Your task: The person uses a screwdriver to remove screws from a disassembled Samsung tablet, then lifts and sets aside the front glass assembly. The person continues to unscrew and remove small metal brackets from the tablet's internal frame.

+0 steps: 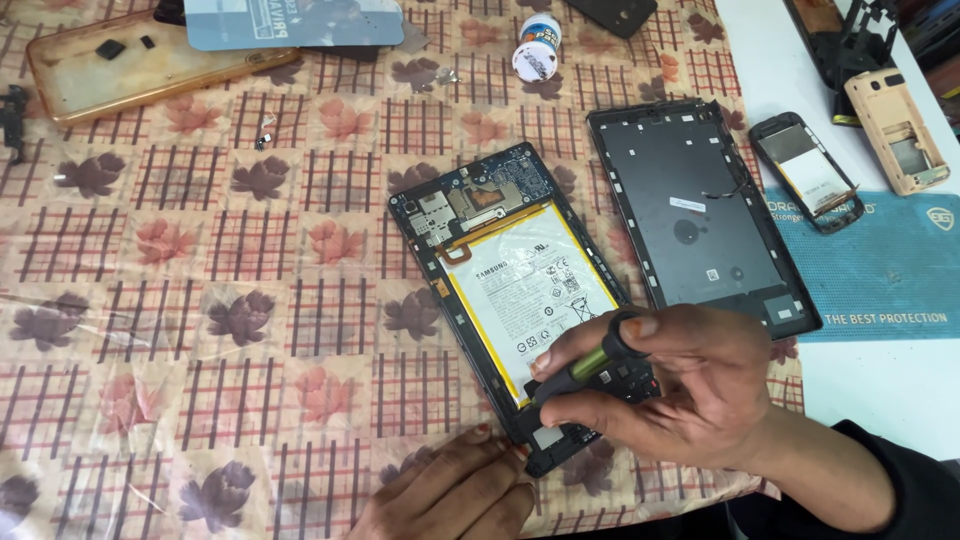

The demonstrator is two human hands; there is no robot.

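Bench clutter around the removed back cover

The dark back cover lies inner face up on a checked, leaf-patterned tablecloth. Just right of it, a small phone with its back off rests on the edge of a teal mat; beyond that lies a beige phone shell. Up and left of the cover stands a small white pot. Far to its left lies a clear amber-edged case, partly under a pale blue sheet.

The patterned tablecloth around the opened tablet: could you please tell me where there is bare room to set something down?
The widest bare patch of checked, leaf-printed tablecloth lies left of the opened black tablet, below the amber phone case. Crowded: the right, where the black back cover and dismantled small phones lie.
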